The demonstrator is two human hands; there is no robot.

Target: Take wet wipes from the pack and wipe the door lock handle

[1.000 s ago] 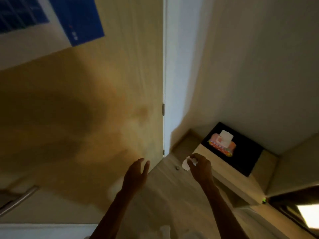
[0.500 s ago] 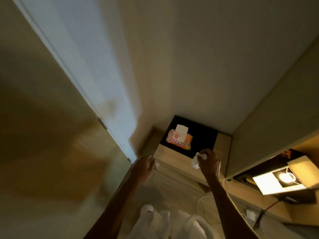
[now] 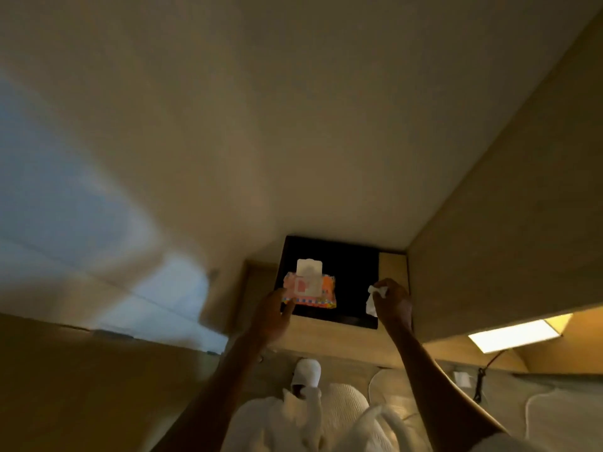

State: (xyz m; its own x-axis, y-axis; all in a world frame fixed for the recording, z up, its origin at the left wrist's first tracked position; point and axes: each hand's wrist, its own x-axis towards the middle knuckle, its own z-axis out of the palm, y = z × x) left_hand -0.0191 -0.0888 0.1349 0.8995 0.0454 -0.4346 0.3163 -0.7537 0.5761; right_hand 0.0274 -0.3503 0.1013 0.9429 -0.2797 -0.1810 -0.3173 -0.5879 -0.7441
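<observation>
An orange and pink wet wipes pack (image 3: 310,288) lies on a black mat (image 3: 352,272) on a low wooden shelf, its white lid flipped up. My left hand (image 3: 272,316) reaches to the pack's front left corner, fingers apart, touching or nearly touching it. My right hand (image 3: 391,301) hovers over the mat's right edge, pinching a crumpled white wipe (image 3: 373,298). The door and its lock handle are out of view.
The wooden shelf (image 3: 326,337) sits in a corner between a pale wall (image 3: 293,125) and a tall wooden cabinet (image 3: 505,239). A lit panel (image 3: 515,334) glows at right. White slippers and a robe (image 3: 310,402) show below, with a cable (image 3: 481,380) at right.
The view swung right from the door to the shelf. Both hands moved forward over the mat: the left reached the pack, the right kept holding the wipe.
</observation>
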